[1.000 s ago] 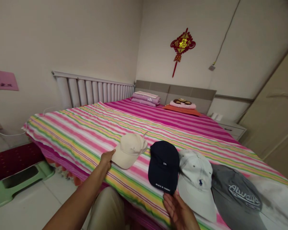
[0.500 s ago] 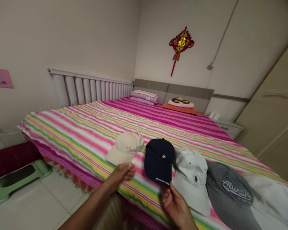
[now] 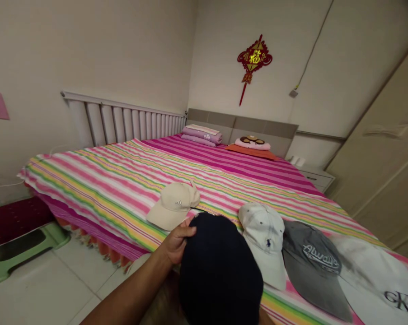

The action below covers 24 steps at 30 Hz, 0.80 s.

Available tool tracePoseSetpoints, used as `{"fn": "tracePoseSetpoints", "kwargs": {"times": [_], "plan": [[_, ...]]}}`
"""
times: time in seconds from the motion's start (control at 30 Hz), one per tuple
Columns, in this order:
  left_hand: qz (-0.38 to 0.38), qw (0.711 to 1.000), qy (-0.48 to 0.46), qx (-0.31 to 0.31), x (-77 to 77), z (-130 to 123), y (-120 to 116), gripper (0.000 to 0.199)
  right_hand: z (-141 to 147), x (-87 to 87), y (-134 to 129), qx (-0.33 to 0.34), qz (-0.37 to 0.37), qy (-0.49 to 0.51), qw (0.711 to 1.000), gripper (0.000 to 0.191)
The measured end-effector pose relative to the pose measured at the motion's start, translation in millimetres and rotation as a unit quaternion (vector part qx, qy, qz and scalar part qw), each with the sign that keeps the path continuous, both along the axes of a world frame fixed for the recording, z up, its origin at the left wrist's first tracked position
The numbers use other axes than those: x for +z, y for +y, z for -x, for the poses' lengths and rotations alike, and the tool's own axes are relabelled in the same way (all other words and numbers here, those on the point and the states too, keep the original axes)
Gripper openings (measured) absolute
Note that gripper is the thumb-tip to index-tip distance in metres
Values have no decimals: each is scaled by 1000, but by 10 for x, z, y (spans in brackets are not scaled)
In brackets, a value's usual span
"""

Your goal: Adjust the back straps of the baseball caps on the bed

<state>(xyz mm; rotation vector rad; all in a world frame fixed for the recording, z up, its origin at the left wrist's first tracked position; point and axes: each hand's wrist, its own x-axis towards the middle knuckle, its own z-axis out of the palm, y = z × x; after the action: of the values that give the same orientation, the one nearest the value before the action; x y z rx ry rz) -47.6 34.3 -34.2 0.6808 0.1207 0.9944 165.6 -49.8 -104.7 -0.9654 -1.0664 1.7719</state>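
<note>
Moved since the earlier frame: navy cap (image 3: 220, 266), lifted from its place in the row on the striped bed cover (image 3: 98, 178) and brought up close, with its front lettering now out of sight; also left hand (image 3: 177, 241), shifted from beside the beige cap (image 3: 171, 205) to the edge of the navy one. Going from left to right: first, beige cap, resting on the bed, with brim toward the near-left. Just beside this brim, left hand, grasping navy cap at its upper left edge, thumb on top, other fingers mostly hidden. Next, navy cap itself, held up before the near edge of the bed. At its lower right, only a piece of right wrist (image 3: 265, 318); right hand hidden behind the cap, so impossible to tell whether grasping or released. Farther right, lying on the cover, first white cap (image 3: 263, 219) with small blue figure, grey cap (image 3: 312, 262) with pale script, and last white cap (image 3: 376, 275) with dark letters, close to each other. By judgement, four caps already laid out in the row, and only the navy one still unsettled.
</note>
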Motion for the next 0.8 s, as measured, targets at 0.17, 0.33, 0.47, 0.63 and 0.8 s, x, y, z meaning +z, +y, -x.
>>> {"fn": "tracePoseSetpoints", "kwargs": {"times": [0.17, 0.33, 0.47, 0.63, 0.8], "plan": [[-21, 992, 63, -111, 15, -122, -266, 28, -81, 641, 127, -15, -106, -27, 994, 41], [-3, 987, 140, -75, 15, -146, -300, 20, 72, 855, 172, 50, -102, -34, 993, 28], [-2, 970, 236, -58, 107, -138, -297, 22, 134, 877, 150, 52, -104, -51, 992, 31], [1, 963, 269, -35, 159, -190, -315, 22, 131, 918, 137, 56, -109, -1, 992, 27], [-23, 964, 259, -46, 92, -233, -327, 33, 160, 909, 151, 8, -94, 35, 995, 27]]}}
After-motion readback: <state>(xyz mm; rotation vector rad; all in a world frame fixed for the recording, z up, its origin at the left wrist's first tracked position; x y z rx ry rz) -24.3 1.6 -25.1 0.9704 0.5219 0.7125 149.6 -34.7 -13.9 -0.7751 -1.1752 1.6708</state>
